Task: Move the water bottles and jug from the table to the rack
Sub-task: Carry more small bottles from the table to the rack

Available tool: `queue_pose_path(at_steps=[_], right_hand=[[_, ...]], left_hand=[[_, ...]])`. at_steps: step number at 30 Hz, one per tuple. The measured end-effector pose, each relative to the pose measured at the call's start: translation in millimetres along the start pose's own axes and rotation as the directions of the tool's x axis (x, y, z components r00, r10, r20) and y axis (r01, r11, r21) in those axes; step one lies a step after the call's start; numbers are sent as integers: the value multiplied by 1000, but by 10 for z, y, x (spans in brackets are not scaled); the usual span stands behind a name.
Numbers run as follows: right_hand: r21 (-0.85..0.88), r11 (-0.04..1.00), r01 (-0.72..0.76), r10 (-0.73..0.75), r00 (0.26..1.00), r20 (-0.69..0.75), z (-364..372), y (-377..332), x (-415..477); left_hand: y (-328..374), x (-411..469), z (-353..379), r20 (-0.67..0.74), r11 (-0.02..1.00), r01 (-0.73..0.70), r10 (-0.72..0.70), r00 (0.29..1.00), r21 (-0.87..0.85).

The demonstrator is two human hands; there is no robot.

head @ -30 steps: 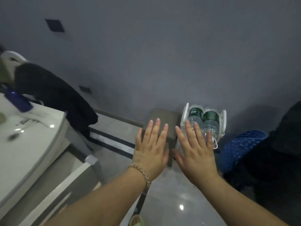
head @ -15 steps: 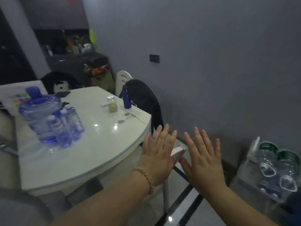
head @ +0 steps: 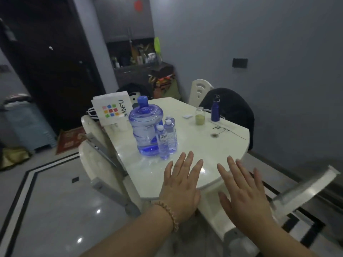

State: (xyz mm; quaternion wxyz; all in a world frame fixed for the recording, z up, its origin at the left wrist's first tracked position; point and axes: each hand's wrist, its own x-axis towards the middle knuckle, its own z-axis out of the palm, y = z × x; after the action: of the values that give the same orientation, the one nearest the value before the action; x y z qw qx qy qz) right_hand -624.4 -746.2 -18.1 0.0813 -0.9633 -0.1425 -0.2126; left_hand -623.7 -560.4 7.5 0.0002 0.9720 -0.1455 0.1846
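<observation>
White and glossy, the round surface (head: 194,145) stands in a dim grey-walled room. On its left part sits a big blue jug (head: 145,130), upright, with small water bottles (head: 162,143) standing against its right side. Further back are a glass jar (head: 200,115), a dark blue flask (head: 215,110) and a white paper bag (head: 111,108). Both hands are over the near edge, palms down, holding nothing: the left hand (head: 181,186), with a beaded bracelet (head: 170,214), near the bottles, the right hand (head: 245,193) beside it. All fingers (head: 187,164) are straight and spread apart.

Jug (head: 145,130): one is seen, centre
Bottles (head: 161,140): three are counted
Jar (head: 200,116): one
Flask (head: 215,111): one
Bag (head: 111,108): one
</observation>
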Motion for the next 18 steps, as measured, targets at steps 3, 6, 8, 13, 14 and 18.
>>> queue_pose_path(at_steps=[3,6,8,13,14,18], right_hand=[[14,1000,-21,21,1000,9,192,-160,273],[-27,1000,-2,3,1000,24,452,-252,627],[-56,998,19,-17,1000,23,773,-314,987],[-6,995,97,-97,995,0,1521,-496,1995],[-3,993,120,-120,993,5,1692,-519,2267],[-19,987,161,-160,987,17,2130,-622,3104]], left_hand=[[-413,66,232,23,998,38,-36,999,-48],[-732,215,543,53,997,72,-70,996,-38],[-992,392,780,105,997,80,-78,991,-21],[-1681,1016,1139,85,998,54,-56,995,28],[-1856,1233,1218,62,998,51,-52,997,29],[-2334,1918,1482,32,997,5,-7,999,71]])
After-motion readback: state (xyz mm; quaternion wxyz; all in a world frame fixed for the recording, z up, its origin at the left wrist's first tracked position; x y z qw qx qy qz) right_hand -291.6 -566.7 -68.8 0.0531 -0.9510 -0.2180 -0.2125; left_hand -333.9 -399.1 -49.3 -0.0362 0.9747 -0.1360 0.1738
